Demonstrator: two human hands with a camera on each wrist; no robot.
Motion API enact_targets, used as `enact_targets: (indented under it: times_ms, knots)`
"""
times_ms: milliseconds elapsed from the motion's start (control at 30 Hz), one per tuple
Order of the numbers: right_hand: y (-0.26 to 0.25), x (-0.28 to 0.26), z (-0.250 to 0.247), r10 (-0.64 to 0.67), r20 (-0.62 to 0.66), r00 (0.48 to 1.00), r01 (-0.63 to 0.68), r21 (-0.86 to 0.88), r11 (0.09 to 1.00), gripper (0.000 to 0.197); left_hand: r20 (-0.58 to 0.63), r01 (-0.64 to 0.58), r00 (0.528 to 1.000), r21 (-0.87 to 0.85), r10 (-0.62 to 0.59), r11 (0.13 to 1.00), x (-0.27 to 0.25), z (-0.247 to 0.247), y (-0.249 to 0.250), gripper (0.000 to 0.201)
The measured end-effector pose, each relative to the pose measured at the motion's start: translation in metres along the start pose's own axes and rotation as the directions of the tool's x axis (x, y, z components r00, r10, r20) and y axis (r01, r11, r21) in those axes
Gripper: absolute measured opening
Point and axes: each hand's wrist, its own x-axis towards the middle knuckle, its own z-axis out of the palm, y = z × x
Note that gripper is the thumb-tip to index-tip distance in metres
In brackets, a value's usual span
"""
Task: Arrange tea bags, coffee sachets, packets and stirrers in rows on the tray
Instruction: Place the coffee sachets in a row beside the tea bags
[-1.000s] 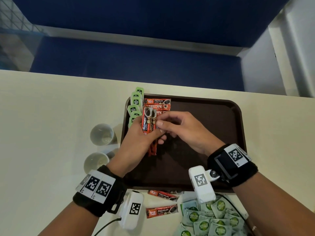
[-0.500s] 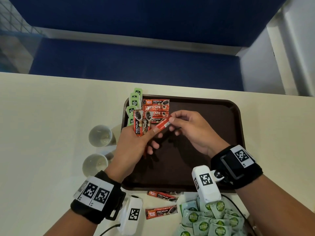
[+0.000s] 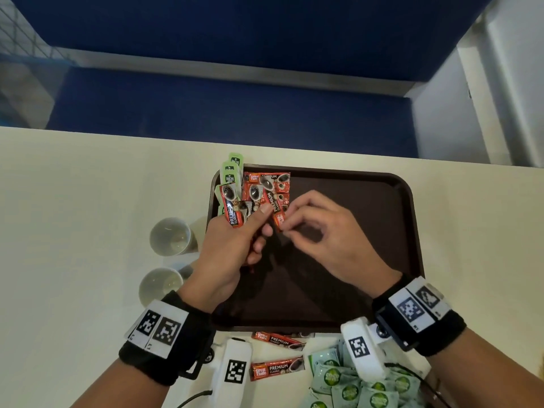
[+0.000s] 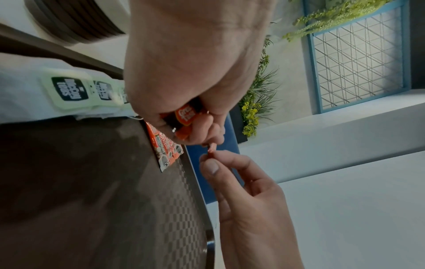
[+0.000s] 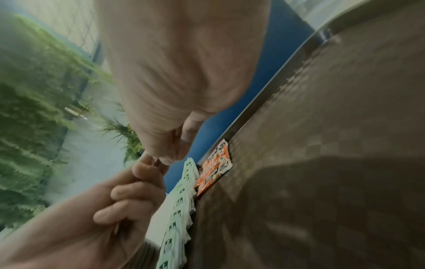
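1. Half a second ago the right hand (image 3: 321,231) was pinching the tip of one sachet (image 3: 275,209) that lay nearly level and pointed at the left hand's bundle (image 3: 235,212). Now that sachet is standing near upright, and its top end is lying over the row of sachets (image 3: 269,187) in the tray's far left corner.
2. Judgement: one sachet is being peeled off the bundle and is heading for the next slot in the row; it is not yet laid down.
3. The right hand is pinching: thumb and forefinger are pressing on the sachet's lower end while the other fingers curl loosely. In the left wrist view only a sliver of red is showing between the fingertips (image 4: 211,166).
4. The left hand (image 3: 232,245) is curling round the bundle, with its thumb lying across the front. Its thumb tip is just beside the pinched sachet; touching or not cannot be told.
5. Beyond both grips, green packets (image 3: 232,172) are lining the tray's left rim. The bare tray (image 3: 353,260) floor is lying under the right hand.
6. Nearer than the wrists, off the tray, two loose sachets (image 3: 278,369) and a heap of tea bags (image 3: 353,387) are waiting.
7. Left of the left hand, two cups (image 3: 170,235) are standing on the table (image 3: 73,231).
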Motion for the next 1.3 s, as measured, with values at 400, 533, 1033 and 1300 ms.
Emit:
enact_targets:
  times_ms: [400, 533, 1033, 1300]
  knots:
    - [-0.009, 0.015, 0.002, 0.379, -0.052, 0.924, -0.339, 0.349, 0.874, 0.031, 0.035, -0.058, 0.998, 0.246, 0.051, 0.968, -0.003, -0.008, 0.002, 0.025]
    - [-0.004, 0.025, -0.008, 0.324, 0.143, 0.935, -0.352, 0.279, 0.894, 0.045, 0.143, -0.096, 0.989, 0.433, 0.037, 0.896, -0.004, -0.011, 0.000, 0.027]
    - [0.024, 0.004, 0.026, 0.492, -0.165, 0.855, -0.519, -0.283, 0.806, 0.014, -0.231, -0.096, 0.955, 0.346, 0.184, 0.933, -0.013, -0.026, -0.006, 0.031]
    - [0.024, 0.007, 0.045, 0.200, -0.020, 0.980, -0.169, -0.621, 0.765, 0.022, -0.239, -0.082, 0.958, 0.291, 0.155, 0.953, -0.016, -0.026, -0.003, 0.040]
